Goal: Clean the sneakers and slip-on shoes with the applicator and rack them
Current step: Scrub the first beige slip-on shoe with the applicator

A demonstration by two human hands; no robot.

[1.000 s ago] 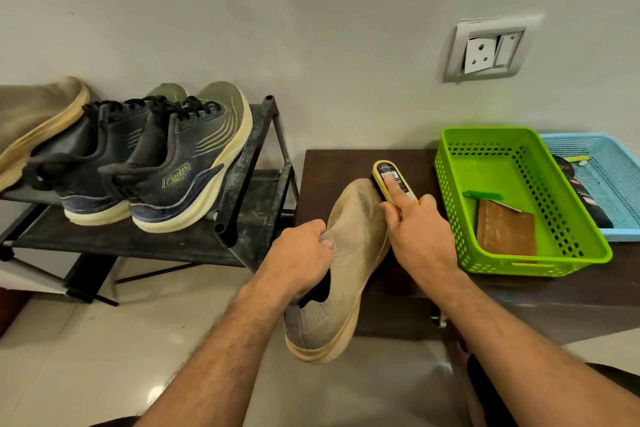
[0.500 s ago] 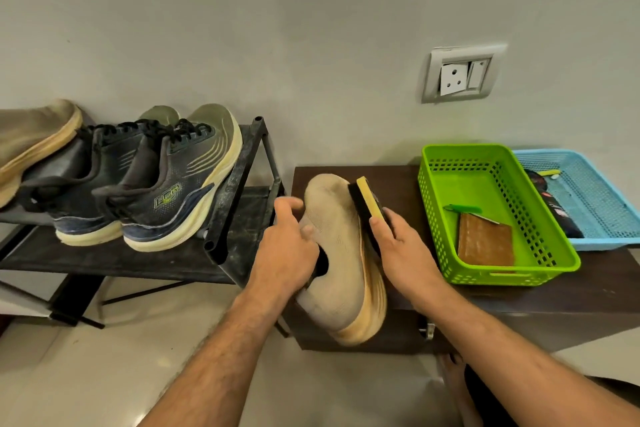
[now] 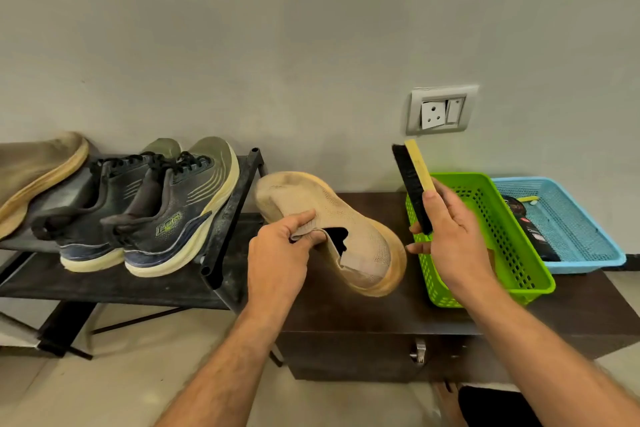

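My left hand [image 3: 280, 253] pinches the collar of a beige knit slip-on shoe [image 3: 360, 232], held in the air with its toe pointing up and left toward the rack. My right hand [image 3: 453, 236] grips a brush [image 3: 414, 184] with black bristles and a yellow back, raised upright and clear of the shoe, in front of the green basket. On the black shoe rack [image 3: 228, 218] stand two dark sneakers [image 3: 166, 211] with pale soles. Another beige slip-on [image 3: 38, 170] leans at the rack's far left, partly cut off.
A green basket [image 3: 498, 281] and a blue basket [image 3: 581, 253] holding a dark polish item sit on a low dark wooden cabinet [image 3: 363, 329] to the right of the rack. A wall socket [image 3: 441, 111] is above. Pale tiled floor lies below.
My right hand lifted the brush off the shoe and moved it right and up. My left hand turned the slip-on so its opening faces me and swung it toward the rack.
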